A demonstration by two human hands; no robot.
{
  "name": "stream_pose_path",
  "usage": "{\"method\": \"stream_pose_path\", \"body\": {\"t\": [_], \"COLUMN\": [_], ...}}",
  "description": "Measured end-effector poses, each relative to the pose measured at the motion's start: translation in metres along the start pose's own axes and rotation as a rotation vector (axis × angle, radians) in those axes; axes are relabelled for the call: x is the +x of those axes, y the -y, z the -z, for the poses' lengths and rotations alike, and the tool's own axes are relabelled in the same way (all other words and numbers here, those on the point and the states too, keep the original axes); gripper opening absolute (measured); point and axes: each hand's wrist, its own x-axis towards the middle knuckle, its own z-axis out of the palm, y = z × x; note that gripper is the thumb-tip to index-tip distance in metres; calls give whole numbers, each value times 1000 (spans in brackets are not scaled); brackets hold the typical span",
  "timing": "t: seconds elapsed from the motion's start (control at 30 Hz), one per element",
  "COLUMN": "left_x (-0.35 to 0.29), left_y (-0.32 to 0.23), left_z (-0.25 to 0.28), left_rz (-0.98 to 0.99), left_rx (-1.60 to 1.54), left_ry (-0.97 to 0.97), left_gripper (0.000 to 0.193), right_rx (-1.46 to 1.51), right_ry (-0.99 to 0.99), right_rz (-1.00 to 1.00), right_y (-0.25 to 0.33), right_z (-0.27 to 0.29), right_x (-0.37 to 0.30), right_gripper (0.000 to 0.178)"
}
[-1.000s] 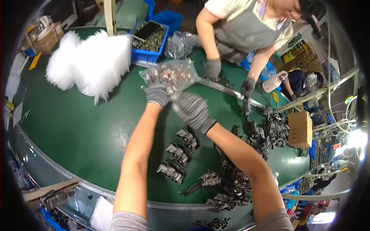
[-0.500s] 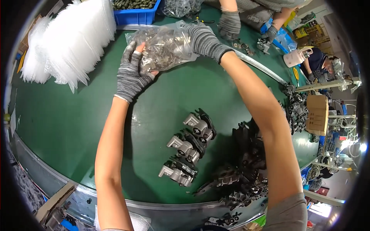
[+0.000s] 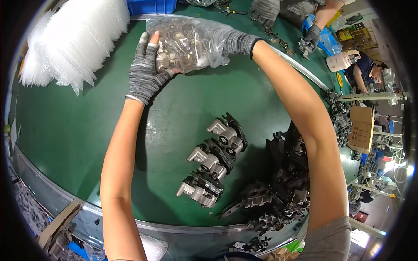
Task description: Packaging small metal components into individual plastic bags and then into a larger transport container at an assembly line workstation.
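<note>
A clear plastic bag (image 3: 185, 48) full of small metal parts lies at the far side of the green table. My left hand (image 3: 146, 76), in a grey striped glove with bare fingertips, grips the bag's left side, thumb on the near edge. From the right, my gloved right hand (image 3: 237, 43) reaches into the bag's mouth; plastic covers it and its fingers are hidden among the parts. Three silver-and-black metal assemblies, a far one (image 3: 226, 137), a middle one (image 3: 211, 161) and a near one (image 3: 199, 190), stand in a row between my forearms.
White bubble-wrap sheets (image 3: 72, 43) are stacked at the left, beside a blue bin (image 3: 150, 6). Dark brackets (image 3: 261, 195) pile up by my right forearm. Across a metal rail (image 3: 300, 69), a co-worker's gloved hand (image 3: 310, 39) handles a metal part. Yellow-handled pliers (image 3: 233, 11) lie at the back.
My right hand has gone deeper into the bag, now under the plastic. My left hand keeps its hold on the bag's side. The view has shifted slightly.
</note>
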Motion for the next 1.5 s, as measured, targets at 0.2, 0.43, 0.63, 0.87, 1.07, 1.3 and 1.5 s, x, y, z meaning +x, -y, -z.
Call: {"method": "stream_pose_path", "body": {"t": [0.2, 0.43, 0.63, 0.87, 1.07, 1.3, 1.5], "left_x": [1, -4, 0, 2, 5, -17, -15], "left_y": [3, 11, 8, 7, -5, -49, -81], "left_z": [-23, -8, -17, -7, -10, -14, -36], "left_rz": [45, 43, -6, 10, 2, 170, 294], "left_rx": [93, 126, 71, 81, 51, 100, 17], "left_ry": [11, 45, -1, 50, 27, 94, 3], "left_gripper": [97, 93, 93, 91, 86, 85, 88], "right_rx": [-192, 471, -568, -455, -421, 549, 287], "right_ry": [-151, -529, -493, -429, -495, -319, -543], "right_rz": [-94, -89, 111, -317, -148, -247, -368], "right_y": [-158, -51, -34, -1, -76, -56, -112], "right_z": [-68, -71, -72, -92, -93, 38, 60], "right_x": [24, 14, -27, -24, -25, -42, -68], "right_gripper": [68, 70, 65, 72, 64, 45, 40]}}
